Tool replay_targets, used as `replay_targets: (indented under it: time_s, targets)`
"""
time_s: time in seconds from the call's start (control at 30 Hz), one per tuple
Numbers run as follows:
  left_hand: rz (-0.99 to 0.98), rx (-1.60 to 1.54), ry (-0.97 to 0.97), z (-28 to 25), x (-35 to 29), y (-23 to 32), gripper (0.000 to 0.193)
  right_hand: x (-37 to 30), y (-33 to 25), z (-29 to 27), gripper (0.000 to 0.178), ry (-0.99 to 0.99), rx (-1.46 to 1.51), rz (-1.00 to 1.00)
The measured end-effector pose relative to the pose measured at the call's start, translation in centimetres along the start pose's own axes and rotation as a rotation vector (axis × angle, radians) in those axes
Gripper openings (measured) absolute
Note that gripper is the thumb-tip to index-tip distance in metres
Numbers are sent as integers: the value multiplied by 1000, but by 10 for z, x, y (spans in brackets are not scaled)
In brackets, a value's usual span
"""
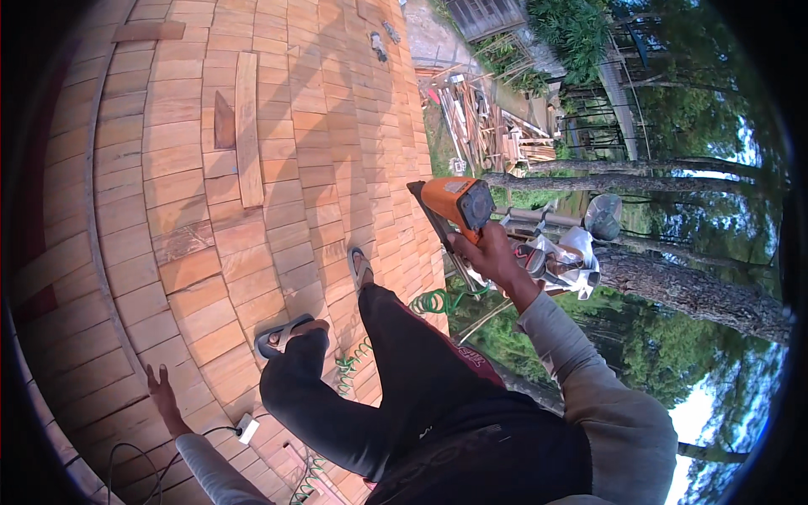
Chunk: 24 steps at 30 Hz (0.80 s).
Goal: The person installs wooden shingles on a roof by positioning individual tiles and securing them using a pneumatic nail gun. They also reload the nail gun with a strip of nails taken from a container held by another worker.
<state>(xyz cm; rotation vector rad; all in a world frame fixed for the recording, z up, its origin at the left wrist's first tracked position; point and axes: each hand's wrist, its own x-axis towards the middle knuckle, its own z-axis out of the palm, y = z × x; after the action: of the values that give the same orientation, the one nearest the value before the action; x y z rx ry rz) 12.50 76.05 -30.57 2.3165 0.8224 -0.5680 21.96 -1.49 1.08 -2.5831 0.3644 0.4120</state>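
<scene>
My right hand (497,255) is wrapped round the handle of an orange and black nail gun (452,202), held up near the right edge of the wooden shingle roof (244,290). Its dark nose points away to the upper left. Down at the lower left, my left hand (162,394) is stretched out with its fingers apart, holding nothing, over or against the shingles; contact cannot be made out. A coiled green air hose (433,301) shows beside my leg, below the nail gun. More of its coils run between and behind my legs.
My sandalled feet stand on the roof. A loose plank (249,130) and a wedge-shaped wood piece (224,122) lie ahead. Near my left arm is a small white box (247,428) with a black cable. Beyond the roof's right edge lie a timber pile (505,126) and trees.
</scene>
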Motion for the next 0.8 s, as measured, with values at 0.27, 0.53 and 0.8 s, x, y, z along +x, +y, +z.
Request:
replay_targets:
  time_s: [0.27, 0.53, 0.8]
  targets:
    - [-135, -1026, -475, 166, -293, 266, 65, -36, 57, -82, 39, 28, 761, -72]
    - [576, -930, -932, 152, -453, 556, 77, -53, 73, -220, 37, 138, 1637, -365]
    - [785, -527, -1137, 71, -541, 619, 101, -92, 119, -240, 40, 135, 2179, -275]
